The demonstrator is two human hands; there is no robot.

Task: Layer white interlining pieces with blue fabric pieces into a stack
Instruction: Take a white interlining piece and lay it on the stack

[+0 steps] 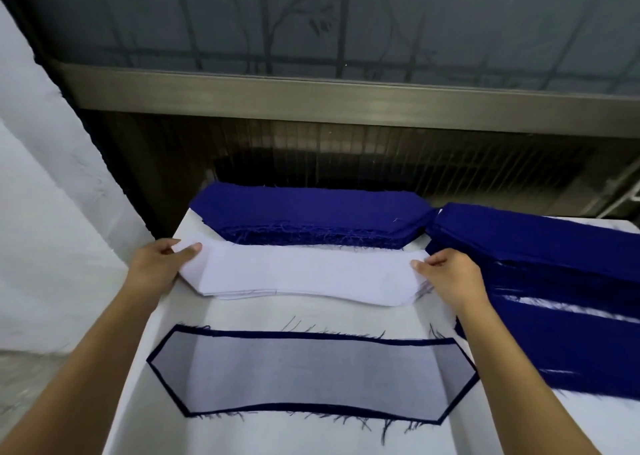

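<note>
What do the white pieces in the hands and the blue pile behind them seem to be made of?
White pieces: thin, smooth, matte interlining, probably nonwoven; edges look clean. Blue pile: woven cloth, matte; threads fray along its edge.

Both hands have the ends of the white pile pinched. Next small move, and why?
Probably lift the top white piece clear of its pile, both ends together. The left hand and right hand each pinch an end, while its middle lies on the pile. The near stack already shows white on top, so a piece from the blue pile may need to go first.
</note>
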